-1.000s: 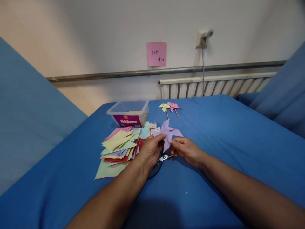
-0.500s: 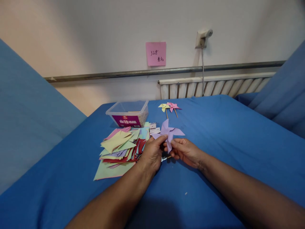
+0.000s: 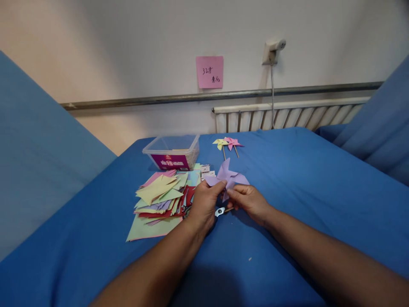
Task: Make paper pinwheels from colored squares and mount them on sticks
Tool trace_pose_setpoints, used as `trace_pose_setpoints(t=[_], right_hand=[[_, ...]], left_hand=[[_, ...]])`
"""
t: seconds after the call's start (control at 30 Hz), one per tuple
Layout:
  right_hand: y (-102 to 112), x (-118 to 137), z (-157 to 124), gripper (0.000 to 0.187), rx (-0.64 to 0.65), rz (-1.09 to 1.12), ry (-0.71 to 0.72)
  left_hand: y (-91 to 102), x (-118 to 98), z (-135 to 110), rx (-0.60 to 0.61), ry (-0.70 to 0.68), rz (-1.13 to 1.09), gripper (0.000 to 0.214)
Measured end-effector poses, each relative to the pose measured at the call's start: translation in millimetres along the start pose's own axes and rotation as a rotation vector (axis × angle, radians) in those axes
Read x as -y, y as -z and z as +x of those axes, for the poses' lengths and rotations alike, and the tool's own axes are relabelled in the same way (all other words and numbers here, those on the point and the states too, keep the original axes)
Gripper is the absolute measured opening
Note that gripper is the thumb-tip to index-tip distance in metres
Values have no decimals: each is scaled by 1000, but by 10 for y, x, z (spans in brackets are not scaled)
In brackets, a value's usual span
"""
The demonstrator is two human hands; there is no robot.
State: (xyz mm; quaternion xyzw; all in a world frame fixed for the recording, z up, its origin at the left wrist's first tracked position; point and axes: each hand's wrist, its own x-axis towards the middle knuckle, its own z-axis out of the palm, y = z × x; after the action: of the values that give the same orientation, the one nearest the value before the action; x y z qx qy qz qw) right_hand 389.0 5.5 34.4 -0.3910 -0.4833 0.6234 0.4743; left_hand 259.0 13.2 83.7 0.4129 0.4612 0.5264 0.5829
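A purple paper pinwheel [image 3: 226, 175] is held just above the blue cloth, pinched from both sides. My left hand [image 3: 203, 204] grips its left blade with thumb and fingers. My right hand [image 3: 247, 201] holds its lower right part, fingers curled under it. Scissors [image 3: 219, 211] lie on the cloth under my hands, with only the pivot and a bit of blade showing. A heap of coloured paper squares and scraps [image 3: 159, 197] lies just left of my left hand.
A clear plastic box [image 3: 172, 151] with a purple label stands behind the paper heap. A yellow pinwheel [image 3: 220, 144] and a pink pinwheel [image 3: 232, 142] on sticks lie further back. A radiator [image 3: 287, 115] and a wall with a pink note [image 3: 209, 72] are beyond the table.
Both hands have drawn closer together on the purple pinwheel and turned it slightly, so its blades tilt differently. The scissors' handle is now hidden under my left hand.
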Motion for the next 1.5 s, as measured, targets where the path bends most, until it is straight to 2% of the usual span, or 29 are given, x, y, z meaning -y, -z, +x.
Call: trace_pose_setpoints(t=[0.17, 0.3, 0.43, 0.57, 0.73, 0.93, 1.23, 1.5], right_hand=[[29, 43, -14, 33, 2, 150, 18], [77, 94, 13, 37, -136, 290, 43], [132, 79, 74, 39, -242, 270, 69], [147, 70, 76, 36, -197, 252, 70], [126, 111, 40, 32, -162, 86, 103], [110, 94, 57, 32, -151, 18, 103], [94, 53, 58, 29, -202, -80, 143], [66, 59, 44, 29, -213, -36, 161]], left_hand=[[109, -19, 128, -14, -90, 153, 31], [145, -34, 182, 22, -70, 253, 30], [136, -42, 181, 83, -36, 334, 30], [131, -51, 169, 131, -34, 408, 28], [100, -108, 131, 166, -47, 449, 21], [91, -113, 120, 200, -53, 499, 18], [87, -67, 126, 223, -2, 387, 24], [92, -12, 117, 132, 73, 269, 26]])
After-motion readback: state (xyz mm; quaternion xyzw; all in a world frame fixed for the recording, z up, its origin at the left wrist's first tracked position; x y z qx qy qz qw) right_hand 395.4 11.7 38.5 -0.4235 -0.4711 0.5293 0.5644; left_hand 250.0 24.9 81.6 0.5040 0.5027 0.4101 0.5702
